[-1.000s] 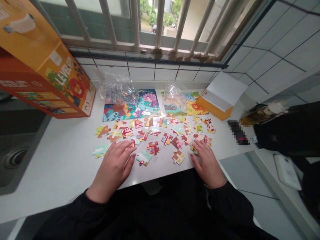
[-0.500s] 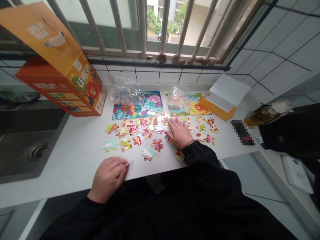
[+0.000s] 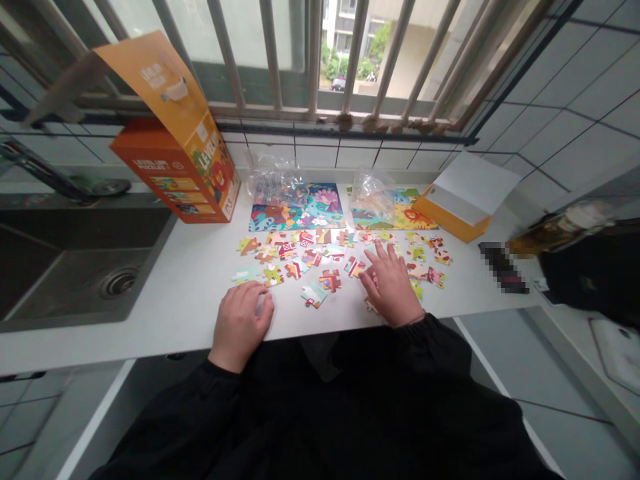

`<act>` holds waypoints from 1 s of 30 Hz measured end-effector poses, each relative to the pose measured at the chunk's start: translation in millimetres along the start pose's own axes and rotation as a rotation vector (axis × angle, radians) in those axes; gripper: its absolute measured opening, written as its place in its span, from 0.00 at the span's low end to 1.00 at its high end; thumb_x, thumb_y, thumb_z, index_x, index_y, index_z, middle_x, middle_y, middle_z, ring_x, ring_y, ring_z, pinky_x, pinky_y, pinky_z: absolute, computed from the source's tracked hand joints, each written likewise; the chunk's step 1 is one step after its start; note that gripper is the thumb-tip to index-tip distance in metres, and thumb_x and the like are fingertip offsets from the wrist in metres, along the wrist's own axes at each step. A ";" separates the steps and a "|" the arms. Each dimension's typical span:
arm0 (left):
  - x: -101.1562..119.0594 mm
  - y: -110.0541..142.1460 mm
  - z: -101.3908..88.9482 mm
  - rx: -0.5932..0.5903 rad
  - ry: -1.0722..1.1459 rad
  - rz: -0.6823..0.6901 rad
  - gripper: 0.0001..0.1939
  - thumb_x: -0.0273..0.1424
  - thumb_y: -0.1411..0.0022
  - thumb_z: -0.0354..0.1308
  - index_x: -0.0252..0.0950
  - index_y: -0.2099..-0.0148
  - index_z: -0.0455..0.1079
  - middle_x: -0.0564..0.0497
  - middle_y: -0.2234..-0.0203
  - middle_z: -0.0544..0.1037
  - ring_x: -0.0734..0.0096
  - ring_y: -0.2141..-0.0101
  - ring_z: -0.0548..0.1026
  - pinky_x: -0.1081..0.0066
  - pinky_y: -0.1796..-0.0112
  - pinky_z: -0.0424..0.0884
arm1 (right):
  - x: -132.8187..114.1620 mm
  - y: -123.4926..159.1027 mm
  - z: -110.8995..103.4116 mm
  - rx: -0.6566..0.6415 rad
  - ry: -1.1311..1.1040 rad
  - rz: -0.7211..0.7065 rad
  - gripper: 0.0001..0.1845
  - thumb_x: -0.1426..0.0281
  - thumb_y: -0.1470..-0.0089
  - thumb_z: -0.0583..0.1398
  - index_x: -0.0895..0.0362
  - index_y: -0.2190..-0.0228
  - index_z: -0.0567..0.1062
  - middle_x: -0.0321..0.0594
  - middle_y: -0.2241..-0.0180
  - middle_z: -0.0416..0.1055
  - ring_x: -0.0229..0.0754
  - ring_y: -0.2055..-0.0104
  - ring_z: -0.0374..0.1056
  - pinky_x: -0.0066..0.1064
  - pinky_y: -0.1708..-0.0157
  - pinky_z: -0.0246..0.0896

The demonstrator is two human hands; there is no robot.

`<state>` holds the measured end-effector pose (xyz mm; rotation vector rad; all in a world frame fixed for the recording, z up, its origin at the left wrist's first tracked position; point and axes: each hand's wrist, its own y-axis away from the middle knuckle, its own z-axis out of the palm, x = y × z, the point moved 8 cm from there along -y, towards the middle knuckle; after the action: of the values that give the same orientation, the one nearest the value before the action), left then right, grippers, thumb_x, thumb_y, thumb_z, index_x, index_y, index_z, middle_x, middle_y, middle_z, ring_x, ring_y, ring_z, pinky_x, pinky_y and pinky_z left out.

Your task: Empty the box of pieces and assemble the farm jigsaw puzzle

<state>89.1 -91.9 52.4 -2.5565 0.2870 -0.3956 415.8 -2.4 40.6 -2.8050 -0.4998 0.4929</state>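
Observation:
Many loose jigsaw pieces lie spread over the white counter, among them a brown-red piece point(image 3: 331, 281) and a pale blue piece point(image 3: 314, 295) near the front. My right hand point(image 3: 393, 283) rests over the pieces right of centre, fingers spread, hiding some beneath it. Beside its thumb is a red-striped piece point(image 3: 355, 266). On the counter to the left, my left hand point(image 3: 241, 325) is loosely curved, thumb apart from the fingers and nothing in it. Just past its fingertips lie a pale mint piece point(image 3: 246, 274) and a yellow-green piece point(image 3: 273, 276).
Behind the pieces lie a blue puzzle picture point(image 3: 300, 217) and a yellow-green picture point(image 3: 373, 219), with clear plastic bags point(image 3: 280, 181) on them. An orange box point(image 3: 185, 180) stands left by the sink point(image 3: 150, 273); an open yellow box point(image 3: 450, 210) sits right.
The view has shifted left. My right hand has drawn back toward me, uncovering the red-striped piece, and its fingers spread wider. My left hand has loosened and moved nearer the left pieces.

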 end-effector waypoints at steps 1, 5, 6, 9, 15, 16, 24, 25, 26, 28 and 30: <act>-0.9 -0.8 1.8 -0.008 0.006 -0.007 0.06 0.31 0.26 0.57 0.38 0.54 0.76 0.42 0.54 0.84 0.53 0.50 0.80 0.53 0.48 0.74 | 2.0 15.2 -6.4 0.040 -0.003 0.013 0.31 0.57 0.25 0.54 0.53 0.28 0.64 0.54 0.22 0.53 0.68 0.18 0.43 0.73 0.27 0.49; 1.8 -0.2 6.3 -0.052 0.009 0.029 0.08 0.31 0.25 0.57 0.39 0.60 0.73 0.45 0.61 0.83 0.55 0.57 0.79 0.55 0.51 0.75 | 12.3 75.0 -23.8 0.231 -0.053 0.032 0.29 0.62 0.28 0.57 0.53 0.30 0.65 0.57 0.28 0.63 0.64 0.23 0.54 0.68 0.28 0.57; 2.8 0.5 6.9 -0.066 0.010 0.044 0.09 0.31 0.25 0.57 0.39 0.62 0.72 0.45 0.63 0.83 0.56 0.59 0.79 0.56 0.52 0.75 | 14.0 87.4 -24.1 0.259 -0.070 0.024 0.28 0.63 0.29 0.58 0.52 0.31 0.66 0.57 0.30 0.66 0.64 0.24 0.58 0.67 0.29 0.59; 7.1 2.7 9.9 -0.130 0.031 0.094 0.10 0.32 0.24 0.57 0.39 0.61 0.74 0.45 0.62 0.83 0.56 0.59 0.79 0.56 0.53 0.75 | 18.3 115.2 -17.6 0.298 -0.108 0.010 0.28 0.66 0.31 0.60 0.48 0.32 0.67 0.54 0.39 0.72 0.63 0.34 0.69 0.66 0.36 0.67; 46.1 4.0 27.2 -0.266 0.123 0.264 0.11 0.33 0.26 0.61 0.44 0.43 0.78 0.47 0.40 0.82 0.53 0.42 0.79 0.52 0.43 0.75 | 26.7 129.1 4.3 0.258 -0.137 0.017 0.25 0.69 0.33 0.60 0.45 0.37 0.71 0.49 0.46 0.76 0.60 0.42 0.73 0.61 0.40 0.70; 55.7 3.8 31.6 -0.288 0.133 0.289 0.13 0.33 0.26 0.61 0.45 0.42 0.77 0.48 0.37 0.81 0.52 0.40 0.78 0.51 0.41 0.74 | 27.8 127.7 6.1 0.253 -0.144 0.022 0.24 0.70 0.33 0.60 0.46 0.38 0.73 0.49 0.46 0.76 0.60 0.42 0.72 0.60 0.39 0.69; 98.4 0.2 45.4 -0.322 0.155 0.437 0.24 0.31 0.26 0.61 0.43 0.31 0.72 0.46 0.33 0.77 0.52 0.37 0.77 0.51 0.37 0.73 | 26.3 118.9 3.0 0.306 -0.126 -0.012 0.18 0.71 0.33 0.61 0.50 0.43 0.75 0.47 0.47 0.77 0.56 0.44 0.73 0.55 0.40 0.69; 98.4 -0.6 45.0 -0.317 0.158 0.446 0.27 0.31 0.26 0.62 0.42 0.28 0.70 0.45 0.33 0.77 0.52 0.37 0.78 0.52 0.37 0.73 | 25.8 118.5 0.6 0.312 -0.127 -0.024 0.18 0.71 0.33 0.62 0.51 0.42 0.74 0.47 0.48 0.77 0.55 0.44 0.73 0.54 0.40 0.69; 98.0 -1.5 44.5 -0.310 0.161 0.451 0.29 0.31 0.26 0.62 0.41 0.26 0.68 0.44 0.33 0.77 0.52 0.38 0.78 0.52 0.38 0.73 | 25.6 117.8 -2.2 0.308 -0.134 -0.037 0.19 0.71 0.32 0.62 0.51 0.42 0.73 0.47 0.48 0.77 0.54 0.44 0.73 0.53 0.41 0.70; 97.1 -3.1 43.5 -0.292 0.166 0.458 0.32 0.30 0.26 0.62 0.42 0.23 0.65 0.44 0.33 0.78 0.52 0.39 0.79 0.53 0.39 0.74 | 27.8 115.9 -10.7 0.295 -0.159 -0.057 0.21 0.71 0.32 0.62 0.52 0.40 0.72 0.47 0.48 0.77 0.53 0.44 0.74 0.52 0.42 0.71; 97.0 -3.5 43.2 -0.279 0.168 0.466 0.32 0.30 0.26 0.63 0.42 0.23 0.65 0.45 0.34 0.78 0.51 0.40 0.79 0.52 0.40 0.74 | 38.4 113.8 -24.1 0.315 -0.156 -0.023 0.22 0.71 0.32 0.62 0.51 0.39 0.71 0.48 0.47 0.77 0.54 0.43 0.74 0.53 0.42 0.72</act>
<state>194.6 -95.5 40.4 -2.6108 1.0395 -0.4122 491.4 -96.1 17.8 -2.4704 -0.4409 0.7210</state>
